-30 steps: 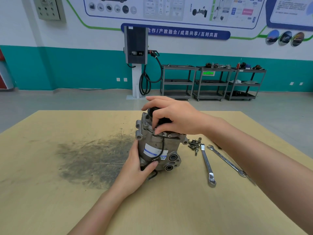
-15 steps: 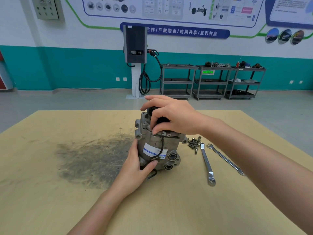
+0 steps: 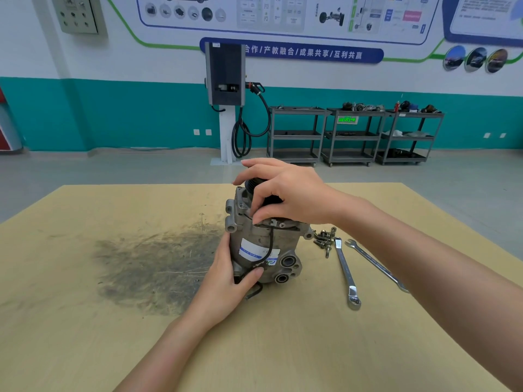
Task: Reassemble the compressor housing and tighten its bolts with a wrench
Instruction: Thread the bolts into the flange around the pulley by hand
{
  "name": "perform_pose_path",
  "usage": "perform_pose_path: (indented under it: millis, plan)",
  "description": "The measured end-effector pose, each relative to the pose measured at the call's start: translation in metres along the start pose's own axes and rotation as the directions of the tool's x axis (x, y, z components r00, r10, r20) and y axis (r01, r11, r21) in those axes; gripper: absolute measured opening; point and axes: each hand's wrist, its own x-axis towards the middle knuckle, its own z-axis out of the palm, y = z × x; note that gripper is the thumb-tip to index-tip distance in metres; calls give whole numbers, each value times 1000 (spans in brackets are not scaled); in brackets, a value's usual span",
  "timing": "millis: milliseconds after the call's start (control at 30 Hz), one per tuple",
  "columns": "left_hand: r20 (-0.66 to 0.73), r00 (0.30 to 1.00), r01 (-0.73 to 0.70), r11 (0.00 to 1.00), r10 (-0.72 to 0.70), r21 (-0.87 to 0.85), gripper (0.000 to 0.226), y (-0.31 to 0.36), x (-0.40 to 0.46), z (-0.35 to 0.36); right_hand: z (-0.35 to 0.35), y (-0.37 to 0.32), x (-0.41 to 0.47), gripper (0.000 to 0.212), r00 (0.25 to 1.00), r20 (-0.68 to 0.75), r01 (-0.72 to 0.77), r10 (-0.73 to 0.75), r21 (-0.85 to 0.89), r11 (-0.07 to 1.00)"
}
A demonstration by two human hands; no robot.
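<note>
Gripping the compressor [image 3: 263,244] low, the left hand [image 3: 226,284] steadies it upright mid-table [image 3: 85,335] beside a dark stain [image 3: 158,264]; the right hand [image 3: 285,193] clasps its black top. Bolts [image 3: 324,240] and wrenches [image 3: 346,273] lie right; carts [image 3: 353,134] line the teal wall [image 3: 113,114].

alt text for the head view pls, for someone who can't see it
Two hands steady an upright compressor on a table: the left hand grips its base, the right hand its black top. Bolts and two wrenches lie to its right.
</note>
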Motion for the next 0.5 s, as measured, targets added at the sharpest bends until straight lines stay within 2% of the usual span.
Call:
perform_pose_path:
  millis: [200, 333, 500]
  plan:
    - [-6, 1000, -2, 1000, 2, 11, 95, -2, 0, 0, -7, 4, 0, 11, 995, 96, 20, -24, 45, 999]
    - [0, 1000, 2, 1000, -2, 8, 96, -1, 0, 0, -3, 3, 1, 7, 999, 49, 11, -13, 42, 999]
    - [5, 1000, 12, 1000, -12, 4, 95, 0, 0, 0, 0, 3, 1, 11, 1000, -4, 24, -24, 33, 999]
